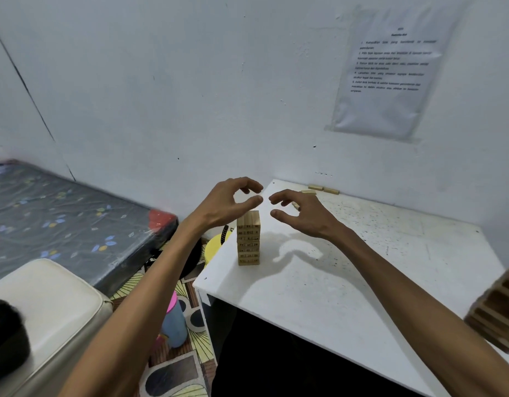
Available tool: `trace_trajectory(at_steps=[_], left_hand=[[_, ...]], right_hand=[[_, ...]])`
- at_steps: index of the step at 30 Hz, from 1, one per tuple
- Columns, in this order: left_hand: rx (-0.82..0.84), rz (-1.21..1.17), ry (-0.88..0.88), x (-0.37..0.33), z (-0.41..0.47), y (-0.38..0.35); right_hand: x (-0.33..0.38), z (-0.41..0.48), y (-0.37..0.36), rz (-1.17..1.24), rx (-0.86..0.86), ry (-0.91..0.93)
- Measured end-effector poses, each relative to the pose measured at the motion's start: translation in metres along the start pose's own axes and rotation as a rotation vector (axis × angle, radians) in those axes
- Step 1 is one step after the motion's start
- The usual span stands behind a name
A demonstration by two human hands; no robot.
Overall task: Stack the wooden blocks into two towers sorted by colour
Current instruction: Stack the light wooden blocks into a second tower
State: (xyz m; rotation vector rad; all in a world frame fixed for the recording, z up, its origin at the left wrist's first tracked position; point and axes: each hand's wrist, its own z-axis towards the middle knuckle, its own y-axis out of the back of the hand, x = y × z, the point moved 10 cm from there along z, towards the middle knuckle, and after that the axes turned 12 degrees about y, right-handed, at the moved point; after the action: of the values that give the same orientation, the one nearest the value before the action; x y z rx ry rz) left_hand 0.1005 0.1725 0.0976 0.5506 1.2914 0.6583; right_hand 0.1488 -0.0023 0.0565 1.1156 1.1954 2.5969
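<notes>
Hovering over the upright pale wooden block tower (248, 239) at the white table (362, 270) edge, the left hand (229, 203) sits directly above its top, the right hand (303, 214) just alongside; both empty, fingers curved and parted.

A tower of pale wooden blocks (248, 239) stands upright near the left edge of the white desk (362, 267), printed numbers showing on its sides. Three loose pale blocks (315, 187) lie flat at the desk's far edge by the wall. A darker stack of blocks (499, 310), blurred, shows at the right edge.
</notes>
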Motion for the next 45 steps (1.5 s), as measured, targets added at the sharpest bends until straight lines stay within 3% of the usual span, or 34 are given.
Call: trace_trajectory(at_steps=[18, 26, 36, 45], left_hand=[[0.074, 0.124, -0.046, -0.086, 0.027, -0.107], [0.062, 0.264, 0.076, -0.056, 0.064, -0.173], [-0.049, 0.391, 0.272, 0.002, 0.133, -0.205], [-0.172, 0.409, 0.269, 0.024, 0.163, -0.227]], right_hand=[[-0.07, -0.08, 0.083, -0.304, -0.045, -0.215], [-0.119, -0.08, 0.091, -0.413, 0.002, -0.293], [-0.198, -0.033, 0.077, -0.461, 0.034, -0.364], [-0.26, 0.004, 0.078, -0.492, 0.029, -0.359]])
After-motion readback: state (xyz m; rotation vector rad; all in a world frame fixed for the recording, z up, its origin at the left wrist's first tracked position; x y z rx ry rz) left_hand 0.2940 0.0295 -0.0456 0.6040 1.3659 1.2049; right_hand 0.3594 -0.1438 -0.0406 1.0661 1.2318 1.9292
